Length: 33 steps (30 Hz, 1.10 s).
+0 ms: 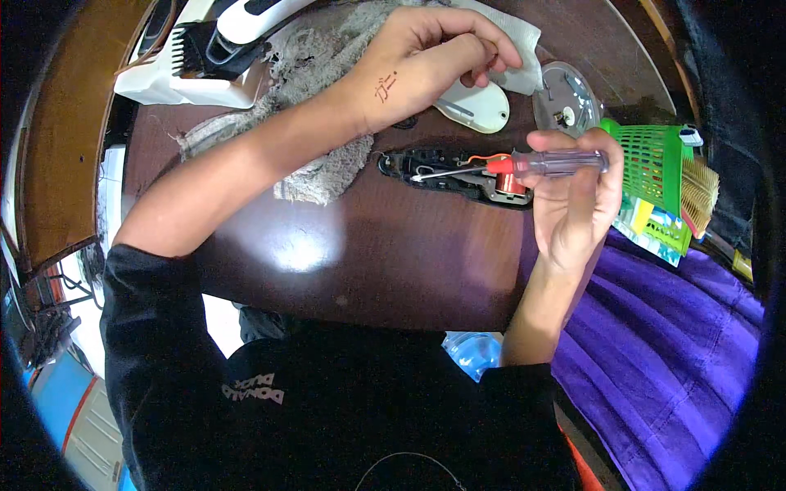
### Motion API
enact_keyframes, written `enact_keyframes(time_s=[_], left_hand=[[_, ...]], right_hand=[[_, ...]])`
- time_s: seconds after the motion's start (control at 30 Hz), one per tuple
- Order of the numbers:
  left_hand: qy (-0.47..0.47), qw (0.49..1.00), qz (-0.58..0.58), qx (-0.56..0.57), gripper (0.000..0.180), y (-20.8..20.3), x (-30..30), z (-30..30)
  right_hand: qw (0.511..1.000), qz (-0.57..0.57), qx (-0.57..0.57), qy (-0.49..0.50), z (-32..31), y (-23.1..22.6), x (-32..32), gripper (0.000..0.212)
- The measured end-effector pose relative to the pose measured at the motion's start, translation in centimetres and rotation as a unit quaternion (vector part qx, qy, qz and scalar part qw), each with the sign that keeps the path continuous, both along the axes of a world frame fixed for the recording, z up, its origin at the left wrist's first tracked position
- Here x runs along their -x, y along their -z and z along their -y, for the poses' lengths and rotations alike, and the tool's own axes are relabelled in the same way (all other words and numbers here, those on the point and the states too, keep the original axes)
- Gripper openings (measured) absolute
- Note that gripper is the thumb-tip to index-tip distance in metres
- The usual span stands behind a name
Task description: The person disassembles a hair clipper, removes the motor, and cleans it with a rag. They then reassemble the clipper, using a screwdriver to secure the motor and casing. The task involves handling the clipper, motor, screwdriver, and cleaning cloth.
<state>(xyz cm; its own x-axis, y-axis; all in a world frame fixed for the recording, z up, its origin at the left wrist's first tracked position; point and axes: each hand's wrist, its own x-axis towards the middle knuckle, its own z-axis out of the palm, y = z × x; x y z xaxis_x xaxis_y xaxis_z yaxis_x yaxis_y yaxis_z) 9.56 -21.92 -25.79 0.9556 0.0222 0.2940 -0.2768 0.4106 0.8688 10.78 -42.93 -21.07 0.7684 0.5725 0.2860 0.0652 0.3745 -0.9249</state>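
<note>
My right hand (577, 192) grips a screwdriver (565, 162) by its clear purplish handle with a red collar. Its metal shaft points left, and the tip lies over the opened black hair clipper body (446, 186), whether touching I cannot tell. Inside that body are a red coil (512, 186) and an orange wire. My left hand (438, 61) is above and beyond the clipper, fingers curled with thumb and fingertips together; anything between them is hidden. Below its fingers lies a white oval cover (479, 108). A clear round dish (565, 94) holding small parts stands beyond my right hand.
A crumpled grey cloth (323, 176) lies under my left forearm. White paper tissue (520, 69) is by my left fingers. At the back left are a white box (196, 92) and a white clipper (254, 20). On the right stand a green basket (651, 159) and purple fabric (663, 352).
</note>
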Motion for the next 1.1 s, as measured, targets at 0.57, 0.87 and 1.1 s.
enact_keyframes(time_s=[0.57,0.87,1.1], left_hand=[[0.004,1.0,0.017,-0.017,0.024,-0.2,0.1,-0.1],[0.007,1.0,0.016,-0.001,0.026,-0.1,0.1,-0.1],[-0.006,0.999,0.001,-0.036,0.026,-0.3,0.2,-0.2]], right_hand=[[0.99,0.067,0.113,0.051,0.1,-0.3,-0.2,0.029],[0.986,0.026,0.15,0.063,1.0,-0.9,-0.7,0.022],[0.976,0.024,0.168,0.14,0.6,-0.4,-1.0,0.017]])
